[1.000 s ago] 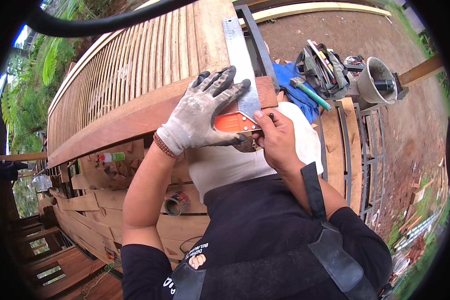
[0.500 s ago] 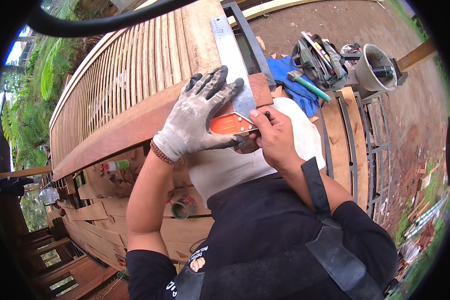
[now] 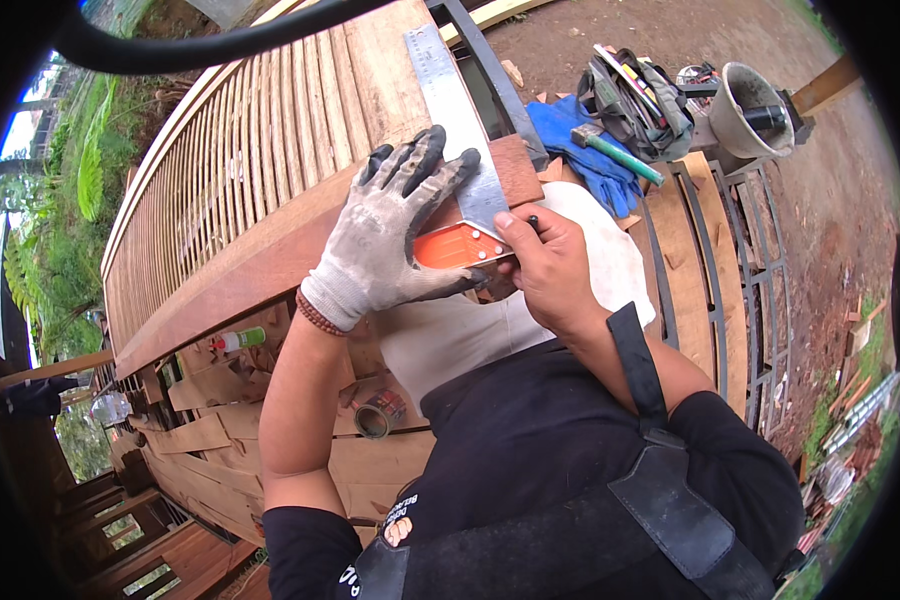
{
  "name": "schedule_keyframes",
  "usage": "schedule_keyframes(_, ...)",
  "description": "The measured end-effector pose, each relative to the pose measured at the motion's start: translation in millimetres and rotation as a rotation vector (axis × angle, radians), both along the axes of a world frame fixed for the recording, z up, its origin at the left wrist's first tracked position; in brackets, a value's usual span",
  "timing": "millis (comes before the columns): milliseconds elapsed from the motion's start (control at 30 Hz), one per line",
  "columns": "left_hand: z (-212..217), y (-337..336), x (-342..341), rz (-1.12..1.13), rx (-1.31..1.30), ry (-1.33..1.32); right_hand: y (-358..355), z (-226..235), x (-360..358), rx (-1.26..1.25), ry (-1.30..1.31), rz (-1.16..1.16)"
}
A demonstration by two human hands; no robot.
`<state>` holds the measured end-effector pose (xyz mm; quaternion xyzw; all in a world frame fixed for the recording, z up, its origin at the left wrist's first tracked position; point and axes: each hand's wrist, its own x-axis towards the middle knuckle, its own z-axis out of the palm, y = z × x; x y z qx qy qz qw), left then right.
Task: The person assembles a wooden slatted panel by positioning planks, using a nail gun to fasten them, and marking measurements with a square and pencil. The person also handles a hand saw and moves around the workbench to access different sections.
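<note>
A carpenter's square [image 3: 455,108] is laid flat across the corner of a slatted wooden panel [image 3: 270,130], its silver blade [image 3: 442,80] stretched over the pale end board [image 3: 378,62] and its orange handle [image 3: 457,247] seen at the near edge. The reddish-brown rail [image 3: 225,298] is crossed by the blade (a short end is left exposed beyond it). A slim dark tool [image 3: 533,222], mostly hidden, is gripped just beside the handle.

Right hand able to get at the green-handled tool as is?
Likely yes: the green-handled tool lies uncovered on the blue cloth beyond the right hand, nothing visible blocking. That hand holds a slim black object, though.
</note>
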<state>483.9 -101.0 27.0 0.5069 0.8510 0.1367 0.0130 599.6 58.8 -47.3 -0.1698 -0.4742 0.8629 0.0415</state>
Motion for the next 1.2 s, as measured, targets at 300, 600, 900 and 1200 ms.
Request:
schedule_keyframes(300,-3,-3,-2,-0.008,0.042,-0.007,28,5,13,0.083,0.032,0.094)
schedule_keyframes(600,-6,-5,2,0.015,0.010,0.026,79,46,9,0.903,0.337,-0.297)
schedule_keyframes(900,0,-6,1,0.006,-0.016,-0.013,55,34,-34,0.798,0.393,-0.135)
schedule_keyframes(1200,1,-6,1,0.003,-0.021,-0.005,52,24,-37,0.949,0.422,-0.170)
